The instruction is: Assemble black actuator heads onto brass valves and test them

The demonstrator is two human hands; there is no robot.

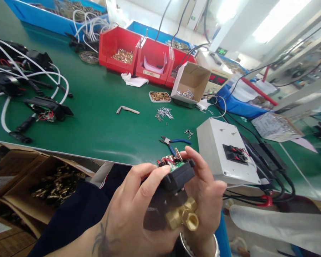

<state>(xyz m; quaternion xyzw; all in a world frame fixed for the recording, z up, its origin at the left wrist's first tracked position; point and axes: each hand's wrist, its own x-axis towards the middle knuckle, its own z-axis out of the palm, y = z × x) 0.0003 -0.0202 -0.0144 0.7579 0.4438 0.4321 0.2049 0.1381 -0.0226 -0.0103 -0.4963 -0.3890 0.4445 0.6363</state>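
Close in front of me, above the table's front edge, my left hand (139, 203) wraps around a black plastic housing (179, 177) from the left. A green circuit board (178, 165) with red wires shows at its open top. Below the housing sits a brass three-way valve body (186, 215), its threaded openings facing me. My right hand (203, 194) supports the same housing from the far right side, fingers behind it and thumb sticking out. Just beyond the hands lie blue-handled cutting pliers (173, 142), jaws apart. Part of the housing is hidden by my fingers.
Red bins (120, 50) with small brass parts line the back. A carton of screws (188, 82), a tin of brass bits (159, 96) and a hex key (128, 109) lie nearer. A grey switch box (227, 150) stands right; wired black housings (46, 107) lie left.
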